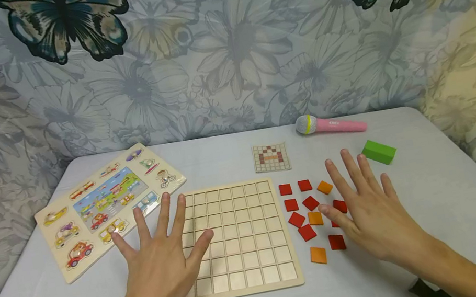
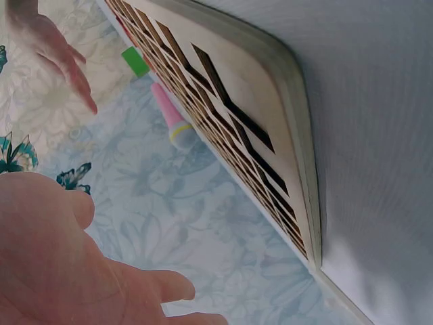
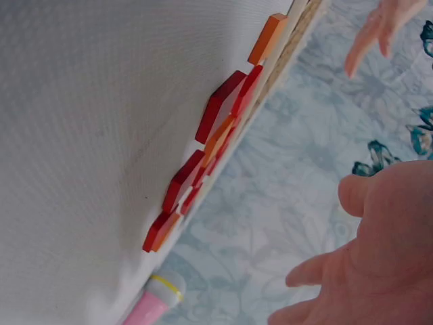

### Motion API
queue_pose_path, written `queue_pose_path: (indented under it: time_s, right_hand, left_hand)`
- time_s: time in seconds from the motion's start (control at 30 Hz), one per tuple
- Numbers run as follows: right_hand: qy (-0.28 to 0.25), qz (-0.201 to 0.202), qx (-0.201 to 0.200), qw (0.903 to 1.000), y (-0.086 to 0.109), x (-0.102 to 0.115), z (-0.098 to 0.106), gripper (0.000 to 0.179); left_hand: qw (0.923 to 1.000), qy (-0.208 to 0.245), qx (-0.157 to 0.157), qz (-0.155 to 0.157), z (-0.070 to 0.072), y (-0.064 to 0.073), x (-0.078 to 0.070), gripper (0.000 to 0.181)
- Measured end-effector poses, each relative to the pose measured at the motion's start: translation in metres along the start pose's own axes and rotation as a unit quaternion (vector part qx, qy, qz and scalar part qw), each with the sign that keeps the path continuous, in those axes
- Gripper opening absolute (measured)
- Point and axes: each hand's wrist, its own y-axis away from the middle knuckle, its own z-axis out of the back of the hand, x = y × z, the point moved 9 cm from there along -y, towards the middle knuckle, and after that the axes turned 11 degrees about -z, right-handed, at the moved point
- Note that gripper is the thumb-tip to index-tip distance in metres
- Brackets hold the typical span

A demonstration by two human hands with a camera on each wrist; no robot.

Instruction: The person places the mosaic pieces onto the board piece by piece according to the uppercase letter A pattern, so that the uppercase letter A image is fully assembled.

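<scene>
My left hand (image 1: 158,263) is spread flat in the air over the left side of a wooden grid board (image 1: 255,290), holding nothing. Its cells are bare where they show. To the board's right, my right hand (image 1: 375,220) hovers with fingers spread, partly covering several loose red square tiles (image 1: 307,232) and orange square tiles (image 1: 318,255). Both wrist views show the hands raised above the tabletop, palms down. Behind the board lies a small pattern card (image 1: 271,157) with a red and orange design on a grid.
A wooden picture puzzle (image 1: 71,273) with vehicle pieces lies at the left, close to the board. At the back right are a pink toy microphone (image 1: 334,124) and a green block (image 1: 379,151). Floral cloth (image 1: 223,66) hangs behind the white table (image 1: 453,174).
</scene>
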Motion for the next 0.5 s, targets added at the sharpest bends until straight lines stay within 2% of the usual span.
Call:
queue_pose_path:
  time_s: [0.5]
  right_hand:
    - [0.001,-0.002,0.004,1.0,-0.0024,0.0012,-0.0024,0.088]
  left_hand:
    - [1.0,0.007,0.002,0.004,0.005,0.001,0.0056,0.087]
